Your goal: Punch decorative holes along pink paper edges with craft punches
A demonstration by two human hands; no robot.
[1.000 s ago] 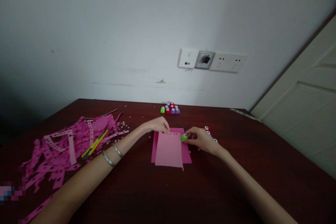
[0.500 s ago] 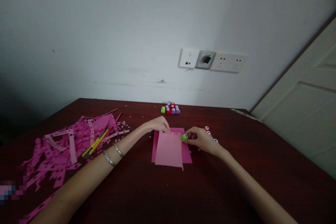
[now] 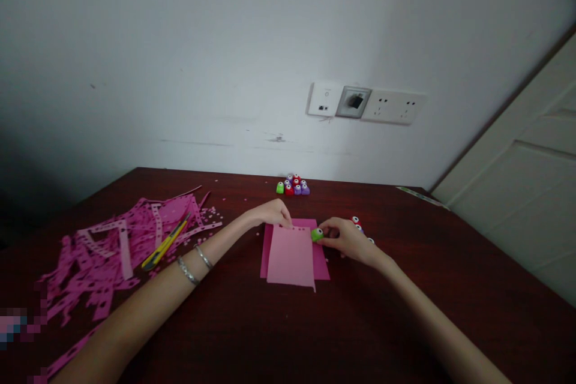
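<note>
My left hand (image 3: 274,213) pinches the top left edge of a light pink sheet of paper (image 3: 290,258), which has a row of small punched holes along its top. Under it lies a darker pink sheet (image 3: 321,267), showing at the sides and top. My right hand (image 3: 346,239) grips a small green craft punch (image 3: 317,234) between thumb and fingers. The punch sits at the upper right edge of the light sheet; whether paper is inside its slot cannot be made out. Beyond the right hand, several red and purple punches (image 3: 356,220) are partly hidden.
A heap of punched pink paper strips (image 3: 103,252) covers the left of the dark wooden table (image 3: 288,342), with a yellow utility knife (image 3: 165,243) on it. Several coloured punches (image 3: 297,189) are grouped near the wall. A thin patterned strip (image 3: 420,197) lies at the back right.
Almost nothing differs. Both hands keep their places on the paper and the green punch; the whole view has shifted very slightly.
</note>
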